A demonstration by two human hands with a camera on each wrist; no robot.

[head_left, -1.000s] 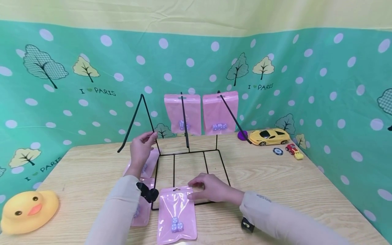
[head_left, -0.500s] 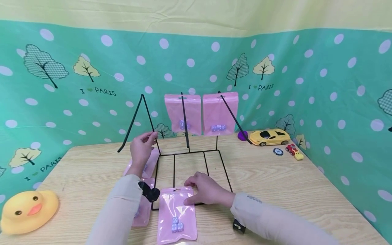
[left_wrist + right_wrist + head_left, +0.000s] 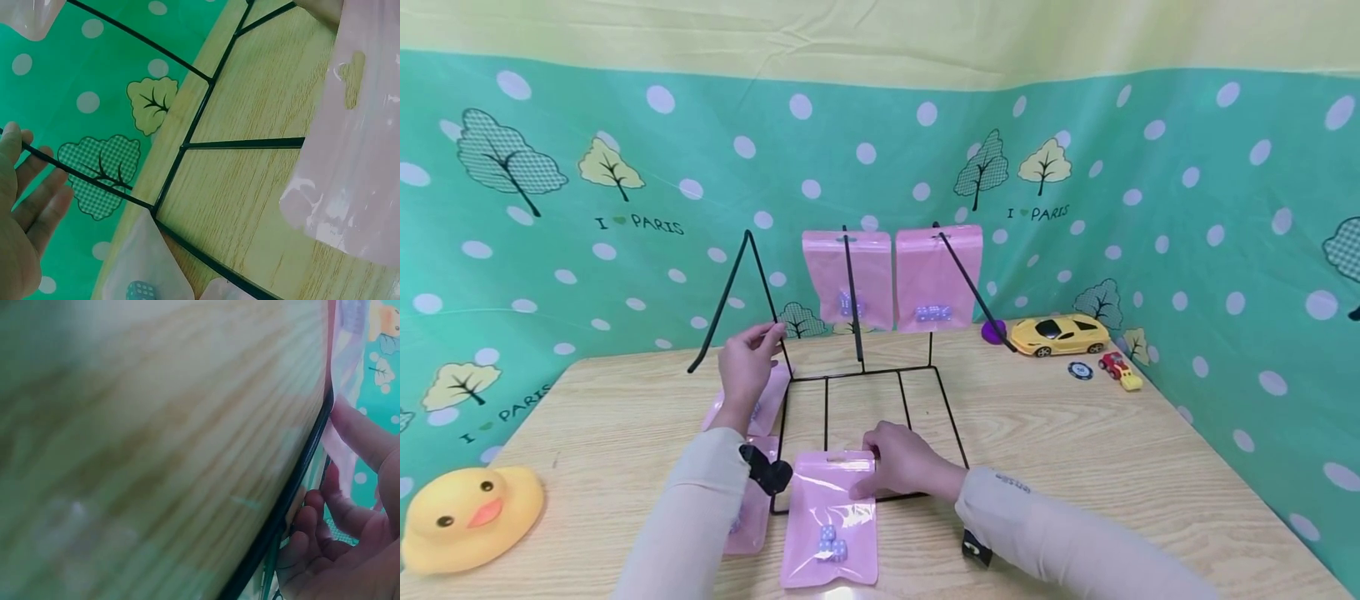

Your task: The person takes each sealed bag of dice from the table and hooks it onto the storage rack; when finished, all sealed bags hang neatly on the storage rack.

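The step in hand appears to be lifting a pouch (image 3: pixel 830 521) off the table (image 3: pixel 1075 467) for hanging on the wire rack (image 3: pixel 865 375). The pouch, pink with small dice inside, lies at lower centre of the head view, its top edge over the rack's front base wire. The right hand (image 3: pixel 904 462) reaches in from the lower right, forearm low over the table, fingers curled round the pouch's upper right corner; the right wrist view shows a fingertip pressed to the pink film beside the black wire, so the corner is judged pinched. The left hand (image 3: pixel 747 362), left of centre, is raised with the forearm angled up and forward; its thumb and fingers close lightly on the rack's left slanted arm, steadying it. Two pouches already hang at upper centre; the left arm carries none, and further pouches lie flat under the left forearm. The next move likely calls for raising the pouch and aligning its hang slot with the free arm's tip.
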